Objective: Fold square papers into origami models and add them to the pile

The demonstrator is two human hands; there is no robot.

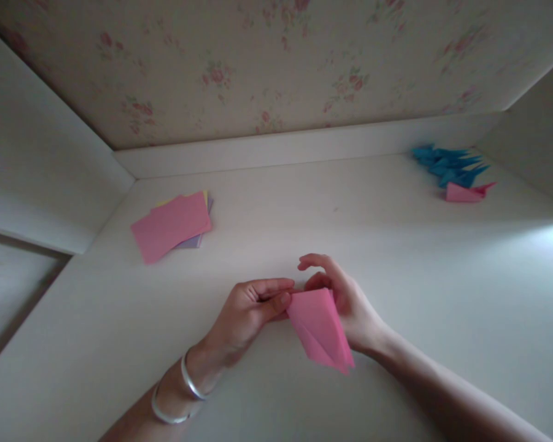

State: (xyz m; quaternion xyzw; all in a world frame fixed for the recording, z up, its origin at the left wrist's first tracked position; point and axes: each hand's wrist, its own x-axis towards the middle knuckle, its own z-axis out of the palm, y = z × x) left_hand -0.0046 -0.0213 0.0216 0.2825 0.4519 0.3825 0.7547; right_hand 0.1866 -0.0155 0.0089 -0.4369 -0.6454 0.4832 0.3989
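Observation:
A folded piece of pink origami paper (317,325) hangs above the white tabletop, its layered points facing down and to the right. My left hand (253,313) pinches its upper left corner between thumb and fingers. Behind the paper's right side is my right hand (345,301), with its index finger raised and curved and the other fingers loosely bent. The paper hides part of that hand, its thumb included, and I cannot tell whether the two touch.
A stack of pink, yellow and purple paper sheets (172,227) lies at the left. Several blue folded paper figures (451,167) sit at the far right, with a pink folded figure (465,193) in front. White panels and a floral wall (276,67) border the tabletop (267,215).

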